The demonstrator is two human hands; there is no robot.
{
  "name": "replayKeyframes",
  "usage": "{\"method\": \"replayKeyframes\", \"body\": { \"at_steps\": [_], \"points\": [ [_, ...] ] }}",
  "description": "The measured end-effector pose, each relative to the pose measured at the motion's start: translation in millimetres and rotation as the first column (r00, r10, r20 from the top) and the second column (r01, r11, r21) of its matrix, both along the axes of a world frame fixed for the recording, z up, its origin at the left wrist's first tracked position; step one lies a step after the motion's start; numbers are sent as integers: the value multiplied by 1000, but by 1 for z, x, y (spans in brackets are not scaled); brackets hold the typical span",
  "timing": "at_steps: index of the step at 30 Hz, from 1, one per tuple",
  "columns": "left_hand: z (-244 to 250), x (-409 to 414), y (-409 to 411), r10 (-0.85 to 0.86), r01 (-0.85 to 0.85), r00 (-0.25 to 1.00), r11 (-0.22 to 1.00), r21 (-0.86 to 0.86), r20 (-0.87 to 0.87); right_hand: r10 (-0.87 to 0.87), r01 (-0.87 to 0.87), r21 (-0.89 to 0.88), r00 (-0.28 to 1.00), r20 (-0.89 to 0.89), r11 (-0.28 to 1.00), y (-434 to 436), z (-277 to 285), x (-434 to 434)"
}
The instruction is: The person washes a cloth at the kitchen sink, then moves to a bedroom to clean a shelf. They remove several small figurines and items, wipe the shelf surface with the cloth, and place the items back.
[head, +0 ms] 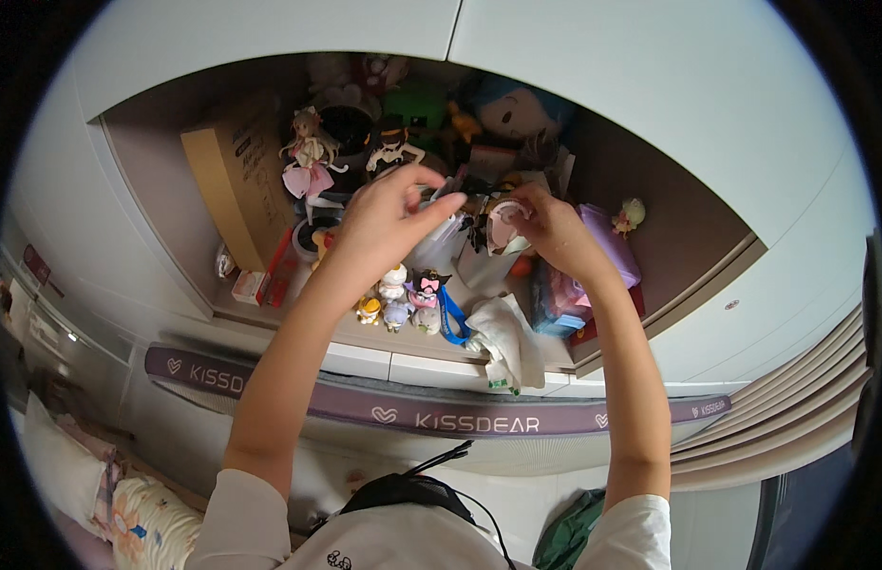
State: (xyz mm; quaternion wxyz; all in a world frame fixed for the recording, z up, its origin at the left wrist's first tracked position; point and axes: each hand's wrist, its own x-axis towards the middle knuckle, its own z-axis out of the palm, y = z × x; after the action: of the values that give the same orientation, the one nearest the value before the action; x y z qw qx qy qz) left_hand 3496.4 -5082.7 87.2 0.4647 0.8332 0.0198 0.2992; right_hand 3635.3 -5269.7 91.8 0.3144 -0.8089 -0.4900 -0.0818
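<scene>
My left hand (398,210) hovers over the middle of a cabinet shelf, thumb and forefinger apart, with nothing visible between them. My right hand (555,228) pinches a small pink and white item (507,222) whose exact kind is unclear. Under that item stands a whitish container (483,267), partly covered. A translucent plastic holder (439,242) is below my left fingertips. A crumpled white wipe or cloth (510,338) drapes over the shelf's front edge. Small toy figurines (396,313) and a blue lanyard strap (452,317) are in front of my left wrist.
A cardboard box (234,192) and an anime figure (309,164) are on the left. At the right are a purple case (608,242) and a blue package (558,320). Plush toys (515,114) sit at the back. A padded purple rail (476,420) runs below the shelf.
</scene>
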Motion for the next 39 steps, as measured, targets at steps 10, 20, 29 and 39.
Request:
{"method": "replayKeyframes", "body": {
  "at_steps": [10,20,29,39],
  "points": [
    [-69,-66,35,35,-45,998,976,-211,-52,-134,135,-165,991,23,977,9,-9,4],
    [-111,-86,39,98,-120,989,970,-211,-114,-171,374,-248,795,581,894,-4,-40,19],
    [-139,-94,43,196,-177,954,979,101,-228,-198,195,42,933,300,980,14,-43,-69],
    [-142,-67,32,205,-139,954,948,287,-217,-171,213,-97,930,325,972,37,-123,-107]
  ]
}}
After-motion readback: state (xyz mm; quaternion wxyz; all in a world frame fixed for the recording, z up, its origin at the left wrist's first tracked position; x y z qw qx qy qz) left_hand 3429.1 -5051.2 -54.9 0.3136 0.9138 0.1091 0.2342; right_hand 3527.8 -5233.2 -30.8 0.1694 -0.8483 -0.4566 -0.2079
